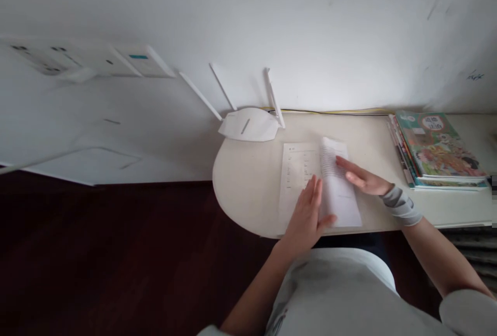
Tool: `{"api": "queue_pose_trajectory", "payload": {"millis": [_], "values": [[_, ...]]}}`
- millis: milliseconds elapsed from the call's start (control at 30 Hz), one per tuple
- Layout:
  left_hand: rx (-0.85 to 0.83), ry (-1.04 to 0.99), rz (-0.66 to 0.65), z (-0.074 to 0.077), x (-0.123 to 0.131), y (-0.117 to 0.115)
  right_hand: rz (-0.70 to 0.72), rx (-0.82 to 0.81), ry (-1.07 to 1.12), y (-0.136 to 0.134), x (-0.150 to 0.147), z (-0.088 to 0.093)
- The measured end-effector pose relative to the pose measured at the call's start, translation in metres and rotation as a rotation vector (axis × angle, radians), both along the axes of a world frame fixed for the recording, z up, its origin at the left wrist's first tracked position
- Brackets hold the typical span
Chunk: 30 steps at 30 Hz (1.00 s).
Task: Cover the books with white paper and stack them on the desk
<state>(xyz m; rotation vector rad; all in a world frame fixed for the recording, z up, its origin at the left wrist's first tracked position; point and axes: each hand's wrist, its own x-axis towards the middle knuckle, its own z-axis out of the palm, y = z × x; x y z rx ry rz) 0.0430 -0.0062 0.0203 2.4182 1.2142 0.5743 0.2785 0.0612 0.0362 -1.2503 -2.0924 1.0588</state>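
Observation:
An open booklet of white printed pages (297, 162) lies on the cream table (248, 186). Its right-hand page (344, 206) curves up near the middle fold. My left hand (308, 212) rests over the lower part of the left page and the fold, fingers stretched out and thumb apart. Across the right page lies my right hand (361, 174), its fingers extended; a grey band (401, 205) wraps that wrist. Neither hand grips anything. Whether the right palm presses on the paper I cannot tell.
A white router (248, 125) with upright antennas stands at the back, by the wall. Thin cables (334, 113) run along the table's rear edge. Several books (438, 144) are stacked at the right. Wall sockets (89, 59) are at the upper left, above a dark floor (116, 253).

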Motion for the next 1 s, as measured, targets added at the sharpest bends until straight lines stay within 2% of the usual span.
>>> {"api": "queue_pose_trajectory", "payload": {"millis": [67,133,233,300,400,500,567,600,667,733,800,867,900,1000], "values": [[0.027,-0.023,-0.097,0.008,0.003,-0.004,0.079,-0.026,0.037,0.000,-0.025,0.006],[0.059,0.050,-0.167,0.013,0.006,-0.007,0.122,-0.013,-0.005,0.004,-0.048,0.012],[0.037,0.150,-0.175,0.012,0.007,-0.010,0.140,0.081,-0.124,0.005,-0.073,0.024],[0.001,0.127,-0.163,0.008,0.006,-0.013,0.108,0.197,-0.168,0.002,-0.080,0.035],[-0.021,0.009,-0.091,0.003,0.002,-0.021,-0.116,0.444,-0.106,-0.005,-0.068,0.051],[-0.049,-0.124,0.048,-0.002,-0.001,-0.032,-0.513,0.607,0.112,-0.008,-0.039,0.056],[-0.079,-0.181,0.121,-0.006,-0.003,-0.038,-0.689,0.532,0.261,-0.006,-0.023,0.050],[-0.094,-0.193,0.143,-0.007,-0.004,-0.040,-0.696,0.409,0.319,-0.005,-0.019,0.044],[-0.117,-0.189,0.144,-0.007,-0.006,-0.043,-0.576,0.083,0.436,-0.003,-0.022,0.033],[-0.129,-0.162,0.090,-0.003,-0.012,-0.041,-0.454,-0.106,0.572,-0.001,-0.033,0.026],[-0.142,-0.142,0.004,0.003,-0.024,-0.035,-0.458,-0.056,0.664,-0.002,-0.045,0.024],[-0.154,-0.162,0.011,0.008,-0.042,-0.022,-0.514,0.051,0.651,-0.003,-0.049,0.024],[-0.161,-0.194,0.092,0.009,-0.054,-0.012,-0.542,0.072,0.628,-0.005,-0.046,0.023],[-0.194,-0.344,0.545,0.007,-0.089,0.027,-0.625,-0.004,0.631,-0.013,-0.023,0.014]]}}
